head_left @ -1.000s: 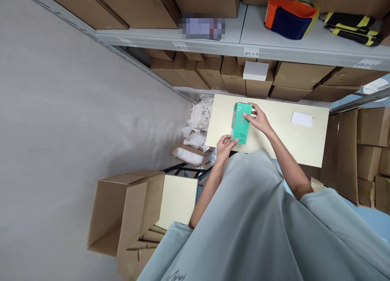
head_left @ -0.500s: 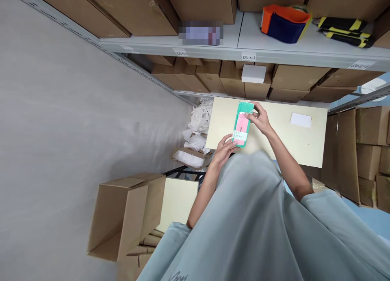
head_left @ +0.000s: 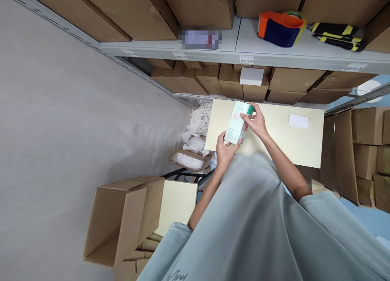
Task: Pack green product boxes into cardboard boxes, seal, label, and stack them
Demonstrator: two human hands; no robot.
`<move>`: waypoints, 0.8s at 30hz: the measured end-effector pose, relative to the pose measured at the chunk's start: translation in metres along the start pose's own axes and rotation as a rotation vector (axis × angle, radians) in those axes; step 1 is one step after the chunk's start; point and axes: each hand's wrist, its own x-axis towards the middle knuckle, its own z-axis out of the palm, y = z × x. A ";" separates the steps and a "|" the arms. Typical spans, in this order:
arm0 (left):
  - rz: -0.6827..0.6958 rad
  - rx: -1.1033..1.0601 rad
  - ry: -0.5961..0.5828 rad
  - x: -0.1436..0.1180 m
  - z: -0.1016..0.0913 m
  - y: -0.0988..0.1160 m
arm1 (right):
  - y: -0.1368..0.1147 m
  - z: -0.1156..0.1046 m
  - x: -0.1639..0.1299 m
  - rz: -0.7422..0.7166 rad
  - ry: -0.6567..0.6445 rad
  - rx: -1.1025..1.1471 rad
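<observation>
I hold a small green carton [head_left: 237, 122] above the pale yellow table [head_left: 283, 143], its pale side face turned up toward me. My left hand [head_left: 224, 150] grips the carton's near end from below. My right hand [head_left: 256, 122] pinches its far end with fingers and thumb. The carton sits tilted between both hands, over the table's near left corner. A small white slip of paper [head_left: 298, 121] lies on the table to the right of my hands.
Shelves ahead carry brown cardboard boxes [head_left: 231, 80], a white box [head_left: 251, 76], an orange and blue tape dispenser [head_left: 279, 27] and yellow-black tools [head_left: 335, 35]. An open cardboard box [head_left: 124, 216] stands at lower left. White packing paper [head_left: 198, 126] is heaped left of the table. More cartons [head_left: 365, 151] stack at right.
I have turned the carton in my hands: first its green face showed, then a pink-panelled face, now a pale side. My left hand shifted up along its near end.
</observation>
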 end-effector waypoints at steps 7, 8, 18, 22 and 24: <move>-0.392 -0.248 -0.329 0.010 -0.027 0.008 | -0.003 -0.012 -0.004 0.033 -0.216 0.126; -0.405 -0.245 -0.332 0.012 -0.028 0.007 | -0.003 -0.013 -0.006 0.032 -0.225 0.136; -0.014 0.103 0.031 0.009 -0.009 0.002 | 0.007 -0.017 0.004 0.052 -0.190 0.011; 0.147 0.229 0.024 -0.003 -0.011 0.006 | 0.004 -0.012 0.005 0.072 -0.135 -0.015; 0.150 0.198 -0.037 -0.004 -0.014 0.005 | 0.003 -0.008 0.005 0.044 -0.100 -0.029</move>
